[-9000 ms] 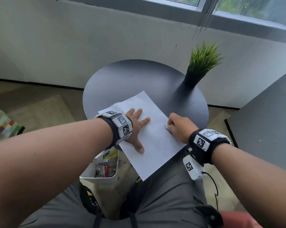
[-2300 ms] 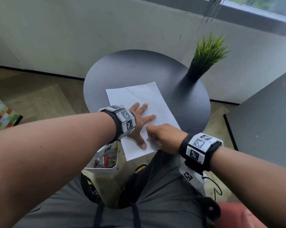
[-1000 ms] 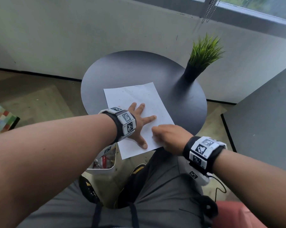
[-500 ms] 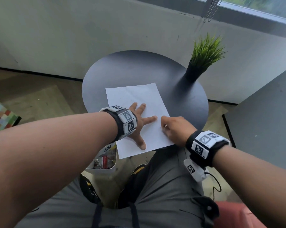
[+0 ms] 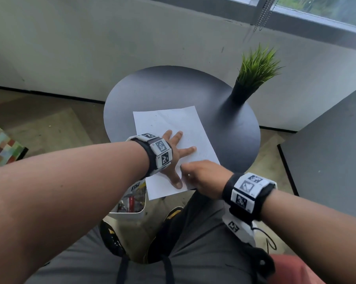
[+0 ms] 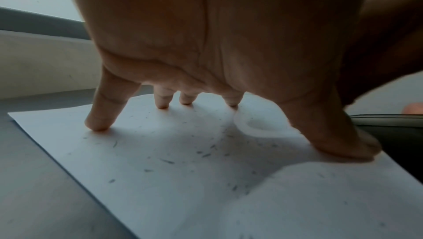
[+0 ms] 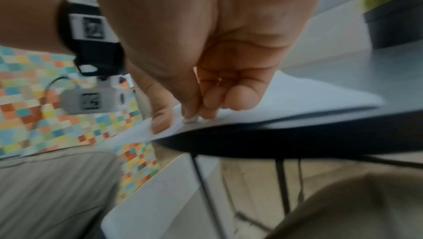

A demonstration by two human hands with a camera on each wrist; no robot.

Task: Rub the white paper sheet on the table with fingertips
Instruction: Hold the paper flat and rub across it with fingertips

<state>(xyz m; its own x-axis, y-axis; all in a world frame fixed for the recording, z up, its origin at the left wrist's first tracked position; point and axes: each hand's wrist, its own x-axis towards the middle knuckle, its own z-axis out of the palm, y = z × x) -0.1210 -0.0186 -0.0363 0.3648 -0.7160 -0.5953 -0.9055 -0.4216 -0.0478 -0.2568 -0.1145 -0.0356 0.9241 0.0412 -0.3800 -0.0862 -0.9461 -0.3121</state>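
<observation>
A white paper sheet (image 5: pixel 169 124) speckled with small dark crumbs lies on the round dark table (image 5: pixel 173 89), its near end overhanging the edge. My left hand (image 5: pixel 182 162) presses down on it with spread, straight fingers; in the left wrist view the fingertips (image 6: pixel 98 125) and thumb stand on the sheet (image 6: pixel 160 179). My right hand (image 5: pixel 188 173) is curled just right of the left thumb. In the right wrist view its thumb and forefinger (image 7: pixel 181 118) pinch a small white piece (image 7: pixel 190 120) against the paper (image 7: pixel 297 98) at the table's near edge.
A black vase with green grass (image 5: pixel 253 74) stands at the table's far right. Below the near edge are a white bin (image 5: pixel 130 210) of odds and ends and my grey-trousered legs. A dark grey slab (image 5: pixel 326 150) stands to the right, a colourful mat (image 5: pixel 1 144) left.
My right hand has slid left across the sheet's near end, up to the left thumb, after swinging right half a second ago. The left hand stays pressed in place.
</observation>
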